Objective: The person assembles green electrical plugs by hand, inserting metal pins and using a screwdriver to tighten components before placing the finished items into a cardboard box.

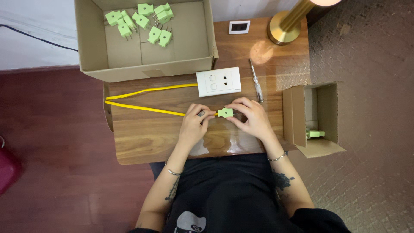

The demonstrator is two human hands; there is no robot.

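Observation:
A small green plug sits at the end of a yellow cable above the wooden table. My right hand pinches the plug from the right, where its metal prongs stick out. My left hand grips the cable right behind the plug. The cable loops left and runs back to a white socket plate lying just beyond my hands.
A large cardboard box with several green plugs stands at the back left. A smaller open box with one green plug sits right. A screwdriver, a brass lamp base and a small white device lie behind.

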